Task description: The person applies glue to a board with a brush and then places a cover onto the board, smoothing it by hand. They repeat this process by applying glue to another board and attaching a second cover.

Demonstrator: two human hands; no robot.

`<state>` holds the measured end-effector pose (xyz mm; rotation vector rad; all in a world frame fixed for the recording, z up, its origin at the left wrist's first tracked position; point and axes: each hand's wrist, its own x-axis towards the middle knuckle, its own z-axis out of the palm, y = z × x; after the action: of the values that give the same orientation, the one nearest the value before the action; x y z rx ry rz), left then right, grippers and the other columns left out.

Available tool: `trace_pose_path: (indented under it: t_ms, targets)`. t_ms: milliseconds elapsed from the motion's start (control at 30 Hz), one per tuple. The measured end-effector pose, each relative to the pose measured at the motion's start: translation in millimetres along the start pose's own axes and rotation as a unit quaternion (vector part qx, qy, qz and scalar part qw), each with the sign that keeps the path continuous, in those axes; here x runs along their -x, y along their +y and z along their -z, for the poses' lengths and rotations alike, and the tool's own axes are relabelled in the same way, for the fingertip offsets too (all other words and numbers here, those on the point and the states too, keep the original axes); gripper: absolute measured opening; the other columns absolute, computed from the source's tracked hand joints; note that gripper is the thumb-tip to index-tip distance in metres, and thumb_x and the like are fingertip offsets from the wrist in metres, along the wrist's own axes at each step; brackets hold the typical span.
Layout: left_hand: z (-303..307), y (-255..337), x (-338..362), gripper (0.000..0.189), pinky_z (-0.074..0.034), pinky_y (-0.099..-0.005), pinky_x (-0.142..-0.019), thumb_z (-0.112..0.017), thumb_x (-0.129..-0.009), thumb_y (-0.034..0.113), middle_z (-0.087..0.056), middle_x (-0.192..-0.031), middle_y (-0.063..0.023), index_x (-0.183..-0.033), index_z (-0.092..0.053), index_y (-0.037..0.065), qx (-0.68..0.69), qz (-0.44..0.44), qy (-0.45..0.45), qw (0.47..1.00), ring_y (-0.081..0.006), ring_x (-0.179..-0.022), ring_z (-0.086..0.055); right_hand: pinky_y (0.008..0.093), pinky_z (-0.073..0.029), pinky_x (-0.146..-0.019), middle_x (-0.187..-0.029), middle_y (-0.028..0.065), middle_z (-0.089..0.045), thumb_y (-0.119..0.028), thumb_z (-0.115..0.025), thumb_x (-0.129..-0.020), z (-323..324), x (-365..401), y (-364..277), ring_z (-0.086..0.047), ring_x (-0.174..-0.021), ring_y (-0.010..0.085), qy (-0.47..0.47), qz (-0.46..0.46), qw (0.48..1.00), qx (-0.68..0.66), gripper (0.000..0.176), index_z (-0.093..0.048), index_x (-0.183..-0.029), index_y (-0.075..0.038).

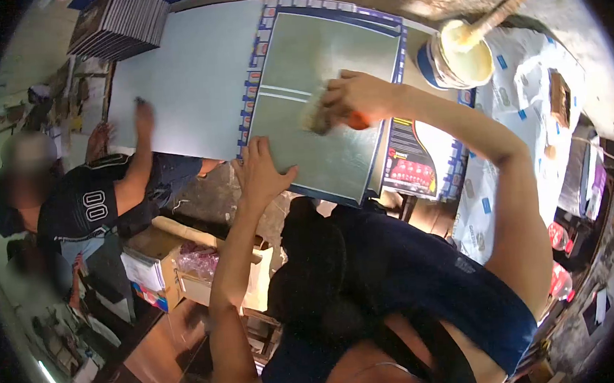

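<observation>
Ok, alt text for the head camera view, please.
A person's right hand holds a brush on a grey board while the left hand presses its near edge. A tub of pale paste sits to the right; a co-worker's hand rests on a pale sheet at left.

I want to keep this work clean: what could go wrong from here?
The right hand holds a brush on the grey board; paste might stray onto its printed border. The left hand presses only the near edge, so the board may slide. The open paste tub stands close to the right forearm and could get knocked.
</observation>
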<state>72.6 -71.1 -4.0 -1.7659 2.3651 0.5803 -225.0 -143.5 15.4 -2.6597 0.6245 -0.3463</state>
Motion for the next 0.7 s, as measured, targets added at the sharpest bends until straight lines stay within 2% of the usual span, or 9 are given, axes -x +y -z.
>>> trace_pose_path:
  t_ms: [67, 200, 267, 333, 433, 500, 600, 633, 700]
  targets:
    - [4.8, 0.9, 0.1, 0.088, -0.029, -0.0593, -0.1, -0.078, -0.066, 0.046, -0.043, -0.133, -0.0158, -0.131, -0.042, -0.001, -0.009, -0.005, -0.02, 1.0, -0.0334, -0.127, -0.039, 0.0365, -0.042, -0.077, -0.088, -0.0018, -0.06, -0.028, -0.065, -0.077, 7.2, 56.9, -21.0, -0.053, -0.098, 0.0199, -0.083, -0.041, 0.993, 0.076, 0.012, -0.069, -0.082, -0.017]
    - [13.6, -5.3, -14.2, 0.077, -0.035, -0.0561, -0.095, -0.076, -0.068, 0.046, -0.052, -0.125, -0.018, -0.125, -0.052, 0.0, -0.042, -0.022, -0.042, 0.998, -0.0338, -0.121, -0.047, 0.0381, -0.045, -0.079, -0.087, -0.0009, -0.065, -0.022, -0.068, -0.081, 53.4, 128.5, -101.6, -0.056, -0.093, 0.0207, -0.243, -0.196, 0.95, 0.022, 0.009, -0.07, -0.085, -0.015]
    - [36.5, -7.7, -48.1, 0.065, -0.041, -0.0507, -0.092, -0.074, -0.071, 0.046, -0.057, -0.119, -0.0193, -0.117, -0.061, 0.001, -0.027, -0.009, -0.092, 0.995, -0.0343, -0.115, -0.052, 0.0384, -0.046, -0.081, -0.092, 0.0005, -0.066, -0.018, -0.068, -0.081, 61.3, 158.2, -127.5, -0.057, -0.093, 0.022, -0.132, -0.263, 0.955, -0.039, 0.013, -0.071, -0.092, -0.012]
    - [5.0, -44.6, -110.0, 0.048, -0.048, -0.0458, -0.082, -0.072, -0.074, 0.043, -0.065, -0.104, -0.021, -0.099, -0.07, 0.002, 0.127, -0.017, 0.165, 0.978, -0.0369, -0.098, -0.061, 0.0389, -0.048, -0.083, -0.096, 0.0044, -0.067, -0.015, -0.069, -0.082, 61.1, 170.6, -158.0, -0.059, -0.094, 0.0249, 0.019, -0.358, 0.932, -0.052, 0.016, -0.072, -0.097, -0.009]
    - [0.4, -67.3, -185.0, 0.044, -0.052, -0.0452, -0.073, -0.069, -0.075, 0.035, -0.068, -0.1, -0.0214, -0.097, -0.07, -0.003, 0.313, 0.075, -0.083, 0.943, -0.035, -0.09, -0.066, 0.0376, -0.05, -0.087, -0.106, 0.0112, -0.067, -0.011, -0.068, -0.085, 51.1, 164.7, -201.9, -0.061, -0.101, 0.0292, 0.233, -0.518, 0.823, 0.013, 0.022, -0.069, -0.106, -0.004]
    - [6.8, -64.2, -197.6, 0.045, -0.053, -0.0466, -0.072, -0.067, -0.075, 0.032, -0.069, -0.096, -0.0209, -0.1, -0.069, -0.006, 0.333, 0.1, -0.169, 0.922, -0.0332, -0.088, -0.068, 0.0315, -0.049, -0.084, -0.1, 0.0091, -0.068, -0.012, -0.067, -0.09, 37.9, 145.6, -227.3, -0.063, -0.092, 0.0197, 0.387, -0.561, 0.73, 0.043, 0.023, -0.068, -0.11, -0.002]
    - [41.8, -46.9, -172.5, 0.042, -0.051, -0.0416, -0.065, -0.068, -0.075, 0.029, -0.069, -0.087, -0.0169, -0.097, -0.068, -0.007, 0.292, 0.113, -0.114, 0.943, -0.0267, -0.084, -0.066, 0.0266, -0.047, -0.087, -0.105, 0.0083, -0.068, -0.013, -0.065, -0.093, -2.3, 136.9, -249.1, -0.061, -0.092, 0.012, 0.6, -0.561, 0.566, -0.07, 0.03, -0.063, -0.115, 0.007]
    - [32.4, -58.3, -177.4, 0.038, -0.048, -0.0399, -0.06, -0.07, -0.075, 0.028, -0.065, -0.076, -0.011, -0.092, -0.069, -0.006, 0.339, 0.085, -0.105, 0.931, -0.0231, -0.073, -0.062, 0.0268, -0.046, -0.09, -0.106, 0.0089, -0.067, -0.012, -0.066, -0.093, -16.4, 135.5, -256.9, -0.061, -0.095, 0.0123, 0.633, -0.561, 0.531, -0.057, 0.031, -0.062, -0.117, 0.008]
    - [26.3, -91.4, -185.7, 0.034, -0.045, -0.0381, -0.056, -0.07, -0.076, 0.027, -0.062, -0.073, -0.0078, -0.09, -0.069, -0.004, 0.374, 0.047, -0.101, 0.921, -0.02, -0.067, -0.058, 0.0272, -0.044, -0.092, -0.115, 0.0097, -0.064, -0.019, -0.065, -0.094, -42.2, 130.8, -278.6, -0.057, -0.103, 0.0125, 0.663, -0.586, 0.464, -0.028, 0.036, -0.062, -0.118, 0.007]
